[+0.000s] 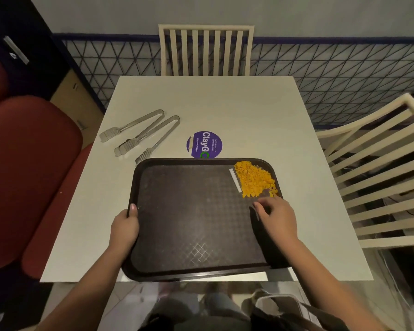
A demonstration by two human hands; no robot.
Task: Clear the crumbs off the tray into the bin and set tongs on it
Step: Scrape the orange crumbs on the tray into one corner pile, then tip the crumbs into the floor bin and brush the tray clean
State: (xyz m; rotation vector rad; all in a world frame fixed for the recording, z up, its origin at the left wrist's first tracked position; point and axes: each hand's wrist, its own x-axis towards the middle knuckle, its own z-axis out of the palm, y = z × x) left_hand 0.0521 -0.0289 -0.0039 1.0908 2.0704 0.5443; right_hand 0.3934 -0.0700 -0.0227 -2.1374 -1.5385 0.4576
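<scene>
A dark tray (pixel 191 218) lies at the near edge of the white table (pixel 225 108). Orange crumbs (pixel 255 179) are heaped in its far right corner, with a small white strip (pixel 235 180) beside them. My left hand (pixel 124 229) grips the tray's left rim. My right hand (pixel 276 218) rests on the tray's right side, just short of the crumbs, its fingers curled on what looks like a black cloth (pixel 264 244). Three metal tongs (pixel 148 136) lie on the table beyond the tray's far left corner. A bin (pixel 294 299) shows below the table edge at the right.
A round purple sticker (pixel 204 143) sits on the table just beyond the tray. Cream slatted chairs stand at the far side (pixel 204 51) and at the right (pixel 378 177). A red padded seat (pixel 34 175) runs along the left.
</scene>
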